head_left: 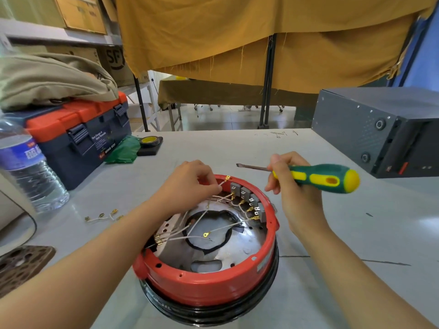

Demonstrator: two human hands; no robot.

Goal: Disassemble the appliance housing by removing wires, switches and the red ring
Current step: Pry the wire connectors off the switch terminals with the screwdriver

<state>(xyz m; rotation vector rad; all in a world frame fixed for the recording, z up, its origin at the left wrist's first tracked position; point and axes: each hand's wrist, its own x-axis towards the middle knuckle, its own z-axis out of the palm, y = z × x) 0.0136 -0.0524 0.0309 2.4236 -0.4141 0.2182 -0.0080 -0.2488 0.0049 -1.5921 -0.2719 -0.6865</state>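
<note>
The round appliance housing (209, 307) stands upside down on the table, a black rim below and the red ring (213, 286) around its top. Inside, white wires (213, 230) with gold terminals run across the metal base to grey switches (247, 193) on the far inner wall. My left hand (192, 184) reaches over the ring's far side and pinches a white wire whose gold terminal (227, 178) sticks up. My right hand (292, 186) grips a green and yellow flat screwdriver (316, 178) above the ring's right side, blade pointing left.
Loose wires with terminals (104, 216) lie on the grey table (332, 233) to the left. A water bottle (31, 167), an orange and blue toolbox (80, 136) and tape (150, 141) stand at back left. A dark metal box (380, 129) sits back right. A brown perforated piece (21, 264) lies at left.
</note>
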